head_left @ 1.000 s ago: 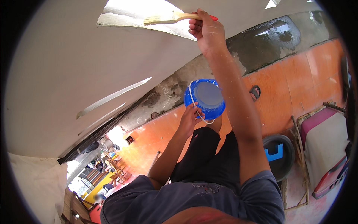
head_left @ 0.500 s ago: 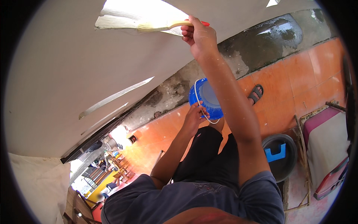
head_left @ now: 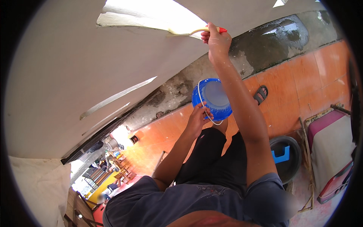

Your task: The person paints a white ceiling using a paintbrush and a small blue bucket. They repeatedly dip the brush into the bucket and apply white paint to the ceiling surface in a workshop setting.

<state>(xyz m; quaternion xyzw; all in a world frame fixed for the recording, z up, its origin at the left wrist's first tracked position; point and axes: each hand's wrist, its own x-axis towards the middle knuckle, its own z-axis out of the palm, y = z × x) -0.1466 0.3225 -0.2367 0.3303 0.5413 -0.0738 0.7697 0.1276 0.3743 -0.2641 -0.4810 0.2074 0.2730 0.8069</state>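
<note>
- We see the right hand raised high against the white wall, its fingers clamped on the handle of a paintbrush with a red end.
- The brush's bristles lie flat against the wall, at the lower edge of a bright, wet-looking painted patch.
- The left hand sits lower, near the wall's base, its fingers closed on the white wire handle of a small blue bucket.
- The bucket hangs tilted, just beside the right forearm, above the orange tiled floor.
- A dark sandal lies on the floor near the bucket.
- Further along the floor stands a black tub holding a blue object, beside a pink-and-cream panel.
</note>
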